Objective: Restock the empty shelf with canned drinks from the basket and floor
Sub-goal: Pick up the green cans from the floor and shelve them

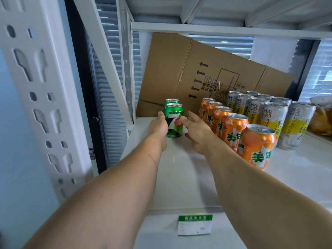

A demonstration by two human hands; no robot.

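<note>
Two green cans stand one behind the other at the left of the white shelf (179, 177). The front green can (175, 121) sits between my hands. My left hand (159, 127) lies against its left side with fingers straight. My right hand (196, 131) is just to its right, fingers extended, a fingertip at the can's side. The rear green can (171, 102) stands apart from both hands. A row of orange cans (231, 130) runs to the right, with the nearest orange can (256, 145) in front.
Tall silver-and-yellow cans (273, 115) stand in rows right of the orange ones. A tilted cardboard sheet (197, 72) leans at the shelf's back. A bagged item (321, 121) lies far right. A white perforated upright (36, 87) frames the left. A green price label (195, 225) hangs on the shelf edge.
</note>
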